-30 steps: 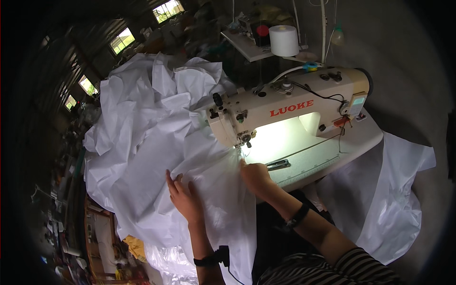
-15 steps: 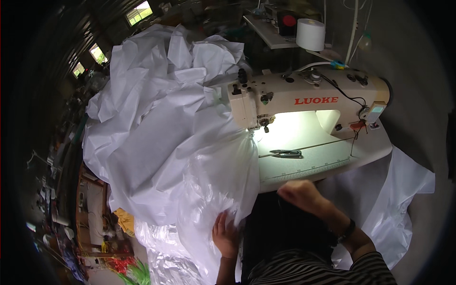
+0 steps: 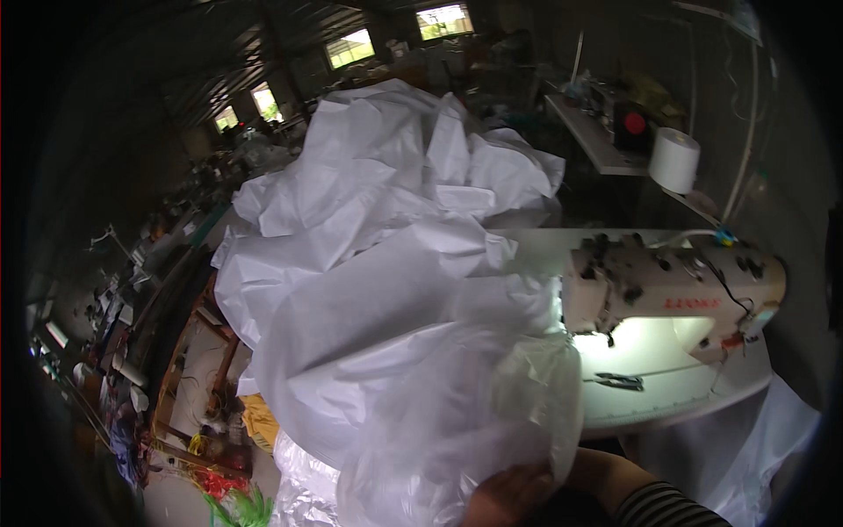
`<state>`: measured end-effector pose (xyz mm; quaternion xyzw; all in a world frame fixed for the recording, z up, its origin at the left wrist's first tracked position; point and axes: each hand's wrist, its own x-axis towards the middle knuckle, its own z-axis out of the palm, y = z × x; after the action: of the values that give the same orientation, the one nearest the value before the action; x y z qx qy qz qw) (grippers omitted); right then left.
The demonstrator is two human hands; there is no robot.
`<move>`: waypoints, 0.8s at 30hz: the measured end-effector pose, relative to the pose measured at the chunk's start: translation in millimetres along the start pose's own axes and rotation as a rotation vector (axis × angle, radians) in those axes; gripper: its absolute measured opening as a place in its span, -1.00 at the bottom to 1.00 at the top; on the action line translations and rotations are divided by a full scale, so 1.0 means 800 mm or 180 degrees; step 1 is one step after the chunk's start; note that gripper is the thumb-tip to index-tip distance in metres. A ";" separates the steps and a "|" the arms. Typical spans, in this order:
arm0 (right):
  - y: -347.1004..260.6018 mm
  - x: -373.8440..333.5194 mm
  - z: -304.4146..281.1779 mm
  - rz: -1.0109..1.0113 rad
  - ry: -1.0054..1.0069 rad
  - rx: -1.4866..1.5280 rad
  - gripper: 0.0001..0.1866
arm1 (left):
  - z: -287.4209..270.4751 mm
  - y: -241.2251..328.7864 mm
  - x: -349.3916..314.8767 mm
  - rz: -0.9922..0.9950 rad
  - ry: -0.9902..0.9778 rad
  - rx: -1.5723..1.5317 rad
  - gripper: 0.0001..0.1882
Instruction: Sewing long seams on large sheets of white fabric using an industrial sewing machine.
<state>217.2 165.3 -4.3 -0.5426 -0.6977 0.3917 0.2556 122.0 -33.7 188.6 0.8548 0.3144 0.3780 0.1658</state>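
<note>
A big crumpled heap of white, partly see-through plastic sheeting (image 3: 378,290) spreads from the back to the lower edge. Its right side meets the needle end of a sewing machine (image 3: 676,299), whose lamp lights the bed. Low in the picture my left hand (image 3: 511,494) lies against the sheeting, too blurred and dark to show how its fingers are set. My right forearm, in a striped sleeve (image 3: 672,508), reaches in from the lower right. Its hand is hidden at the sheeting's near edge. Small thread snips (image 3: 620,381) lie on the machine bed.
A white thread cone (image 3: 674,162) stands behind the machine, near another machine table (image 3: 597,140). More sheeting (image 3: 773,448) hangs below the bed at right. On the left are a wooden frame (image 3: 180,369), yellow cloth (image 3: 259,422) and green strands (image 3: 241,508).
The view has swung left and up, shifting the machine right and lower. My right arm has come toward the sheeting, and its hand has gone out of sight. The near sheeting has shifted and bunched.
</note>
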 end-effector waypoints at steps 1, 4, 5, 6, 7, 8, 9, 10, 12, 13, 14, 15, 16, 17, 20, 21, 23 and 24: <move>0.005 0.040 -0.001 0.0109 0.0156 -0.0300 -0.63 | -0.005 -0.003 0.005 0.0033 -0.0074 -0.0118 -0.67; 0.026 0.134 0.012 0.0417 0.0318 -0.0945 -0.63 | -0.021 -0.020 0.012 0.0012 0.0016 -0.0126 -0.68; 0.032 0.154 0.019 0.0517 0.0329 -0.1062 -0.63 | -0.027 -0.026 0.012 0.0003 -0.0019 0.0025 -0.68; 0.036 0.173 0.025 0.0637 0.0323 -0.1124 -0.63 | -0.033 -0.035 0.013 -0.0027 0.0073 0.0166 -0.67; 0.040 0.182 0.029 0.0670 0.0277 -0.1179 -0.63 | -0.037 -0.041 0.012 -0.0065 0.0170 0.0294 -0.67; 0.040 0.193 0.032 0.0739 0.0263 -0.1191 -0.63 | -0.041 -0.052 0.011 -0.0284 0.0228 0.0329 -0.71; 0.040 0.195 0.033 0.0739 0.0222 -0.1201 -0.62 | -0.041 -0.058 0.009 -0.1598 0.0444 -0.0593 -0.80; 0.038 0.197 0.031 0.0760 0.0214 -0.1170 -0.62 | -0.043 -0.069 0.008 -0.1825 0.0694 -0.0619 -0.81; 0.031 0.183 0.023 0.0665 0.0169 -0.0967 -0.62 | -0.046 -0.093 0.003 -0.1916 0.0917 -0.0432 -0.78; 0.027 0.170 0.018 0.0639 0.0203 -0.0727 -0.62 | -0.049 -0.103 -0.002 -0.1805 0.0898 -0.0230 -0.75; 0.023 0.148 0.013 0.0528 0.0178 -0.0360 -0.62 | -0.053 -0.111 -0.009 -0.1386 0.0891 0.0453 -0.75; 0.019 0.119 0.009 0.0412 0.0019 0.0077 -0.62 | -0.057 -0.119 -0.018 -0.0928 0.0901 0.1103 -0.75; 0.017 0.079 0.008 0.0352 -0.0262 0.0565 -0.62 | -0.059 -0.121 -0.030 -0.0785 0.0908 0.1166 -0.77; 0.017 0.030 0.006 0.0352 -0.0697 0.1116 -0.61 | -0.060 -0.119 -0.043 -0.0668 0.0906 0.1205 -0.78; 0.009 -0.144 -0.001 0.0692 -0.1709 0.2452 -0.61 | -0.046 -0.091 -0.082 -0.0825 0.0349 0.0600 -0.82; 0.002 -0.204 -0.006 0.0865 -0.1819 0.2733 -0.61 | -0.037 -0.080 -0.094 -0.0912 0.0046 0.0342 -0.84; -0.018 -0.315 -0.026 0.1470 -0.1613 0.2886 -0.61 | -0.014 -0.054 -0.115 -0.0840 -0.0544 -0.0195 -0.85; -0.035 -0.372 -0.038 0.1710 -0.1030 0.2728 -0.52 | 0.000 -0.042 -0.124 -0.1133 -0.0824 -0.0479 -0.87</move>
<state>309.0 -114.6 56.6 -0.4817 -0.3420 0.7721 0.2342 57.2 -74.0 117.1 0.8124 0.4073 0.2525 0.3321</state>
